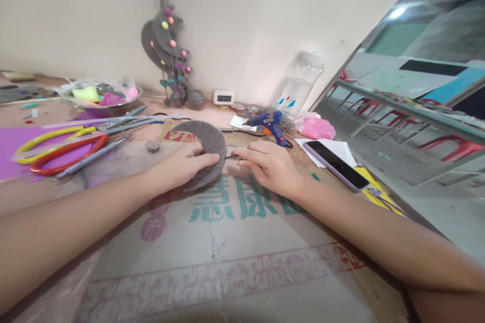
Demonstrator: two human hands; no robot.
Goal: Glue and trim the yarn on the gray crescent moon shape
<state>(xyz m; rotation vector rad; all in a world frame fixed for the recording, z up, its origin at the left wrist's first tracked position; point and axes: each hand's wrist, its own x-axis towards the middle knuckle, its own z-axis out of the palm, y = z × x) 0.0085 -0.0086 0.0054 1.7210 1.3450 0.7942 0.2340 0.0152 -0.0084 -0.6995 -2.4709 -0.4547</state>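
A crescent wrapped in grey yarn (212, 141) stands tilted above the cardboard, its curved outer edge facing right. My left hand (185, 164) grips its inner side, thumb lying across the front. At its right edge my right hand (269, 166) is closed in a pinch on a thin dark strand or tip that reaches the crescent; it is too small and blurred to name. Beyond my right hand lies a blue glue gun (271, 123), in front of a tangle of grey yarn (290, 120). A small grey round piece (152, 147) rests left of the crescent.
Printed cardboard (212, 287) covers the table. Scissors with red and yellow handles (68, 154) lie left, near a metal bowl (71, 103). A decorated crescent ornament (166, 40), timer (224, 97) and water bottle (299, 83) stand along the back wall. A phone (337, 165) lies right.
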